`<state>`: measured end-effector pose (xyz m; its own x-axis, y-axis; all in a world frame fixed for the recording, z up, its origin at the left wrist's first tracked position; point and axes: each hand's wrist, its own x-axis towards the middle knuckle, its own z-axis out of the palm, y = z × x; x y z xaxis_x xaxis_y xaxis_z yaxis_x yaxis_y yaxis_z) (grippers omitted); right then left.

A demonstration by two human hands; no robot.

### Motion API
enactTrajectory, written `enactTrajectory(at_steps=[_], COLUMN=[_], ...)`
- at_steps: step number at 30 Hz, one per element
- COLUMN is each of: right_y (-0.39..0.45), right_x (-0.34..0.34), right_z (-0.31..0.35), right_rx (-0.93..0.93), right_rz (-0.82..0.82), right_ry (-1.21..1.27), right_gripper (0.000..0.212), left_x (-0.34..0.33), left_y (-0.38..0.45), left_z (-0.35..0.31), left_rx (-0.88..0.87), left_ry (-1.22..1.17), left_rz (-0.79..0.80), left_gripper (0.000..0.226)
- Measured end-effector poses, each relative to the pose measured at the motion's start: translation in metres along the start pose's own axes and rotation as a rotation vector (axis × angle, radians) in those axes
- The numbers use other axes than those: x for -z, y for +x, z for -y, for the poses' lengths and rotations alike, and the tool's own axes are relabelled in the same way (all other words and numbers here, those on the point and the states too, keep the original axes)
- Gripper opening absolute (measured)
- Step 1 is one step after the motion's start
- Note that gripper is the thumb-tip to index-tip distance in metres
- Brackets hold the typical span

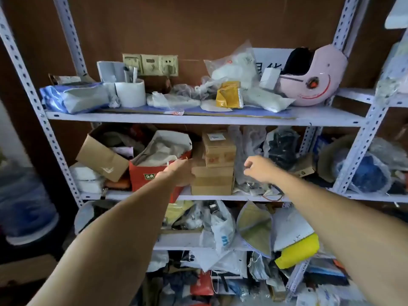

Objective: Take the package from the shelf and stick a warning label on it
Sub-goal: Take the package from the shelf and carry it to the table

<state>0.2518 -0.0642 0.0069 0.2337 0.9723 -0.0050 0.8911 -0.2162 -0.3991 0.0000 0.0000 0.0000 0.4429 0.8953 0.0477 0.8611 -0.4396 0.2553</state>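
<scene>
Stack of cardboard packages (215,164) on the middle shelf (242,198), centre of the rack, long faces running left to right, parallel to the shelf edge; the smaller top box (217,144) carries a white label on its lid. Which box of the stack is meant cannot be told. The left hand (178,174) lies at the stack's left side, touching or just short of the lower boxes, its fingers extended toward the cardboard and partly blurred, so their spread cannot be told exactly; nothing is held. The right hand (259,168) hovers just beside the stack's right side, fingers (248,165) loosely curled and narrow, empty. The stack thus lies between the two hands, the left being the nearer. Judged step: reach before the grasp; both hands would close inward along the long axis. A red paper bag (152,175) stands against the left of the stack, and clear plastic bags (249,146) crowd its right, leaving little room. No warning label is visible.
</scene>
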Motion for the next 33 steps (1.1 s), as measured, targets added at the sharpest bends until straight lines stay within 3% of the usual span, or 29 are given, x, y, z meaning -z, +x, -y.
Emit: enactTrajectory(at_steps=[5, 9, 13, 17, 20, 23, 29, 33], right_y=[0.064, 0.104, 0.141, 0.166, 0.168, 0.151, 0.055, -0.018], right_x=[0.003, 0.0, -0.012, -0.022, -0.029, -0.034, -0.049, -0.069], right_z=[0.014, 0.026, 0.02, 0.011, 0.011, 0.012, -0.034, -0.076], right_rx=[-0.051, 0.025, 0.065, 0.057, 0.083, 0.128, 0.034, -0.082], right_rz=[-0.017, -0.017, 0.045, 0.08, 0.07, -0.039, -0.253, -0.373], right_ry=[0.066, 0.183, 0.228, 0.298, 0.335, 0.392, 0.468, 0.459], right_gripper=[0.058, 0.073, 0.092, 0.111, 0.108, 0.1, 0.1, 0.099], left_x=[-0.001, -0.009, -0.025, -0.042, -0.047, -0.049, -0.096, -0.149], left_y=[0.069, 0.123, 0.162, 0.172, 0.177, 0.173, 0.11, 0.059], left_z=[0.009, 0.015, 0.019, 0.021, 0.021, 0.015, -0.043, -0.099], left_rx=[-0.051, -0.098, -0.122, -0.17, -0.191, -0.231, -0.364, -0.324], left_ry=[-0.197, -0.272, -0.357, -0.514, -0.604, -0.75, -1.044, -1.331], left_rz=[-0.058, 0.031, 0.087, 0.048, 0.016, 0.014, -0.022, 0.094], left_gripper=[0.071, 0.088, 0.121, 0.111, 0.107, 0.109, 0.095, 0.08])
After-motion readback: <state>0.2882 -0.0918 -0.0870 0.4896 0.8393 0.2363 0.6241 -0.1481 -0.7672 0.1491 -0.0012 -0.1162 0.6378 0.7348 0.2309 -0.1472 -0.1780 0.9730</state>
